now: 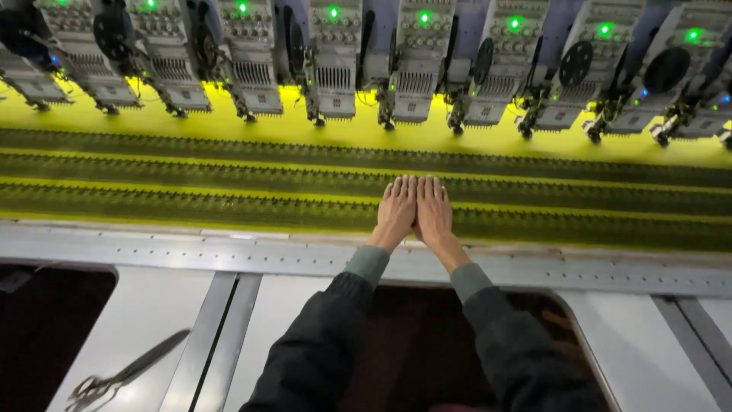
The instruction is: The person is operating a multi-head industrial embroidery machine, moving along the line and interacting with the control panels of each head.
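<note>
Left hand [396, 210] and right hand [433, 210] lie flat on yellow fabric [229, 126]

Left hand [397, 207], right hand [433, 207] flat, seemingly touching.

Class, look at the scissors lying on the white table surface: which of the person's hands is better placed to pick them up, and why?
Left. The scissors lie far to the lower left, on the left hand's side; the right hand would have to cross over.

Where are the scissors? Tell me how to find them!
Start at the long yellow cloth under the row of sewing heads. Drop down past the metal rail to the pale table. At its bottom-left lie the scissors, the only loose, dark tool there.
</note>
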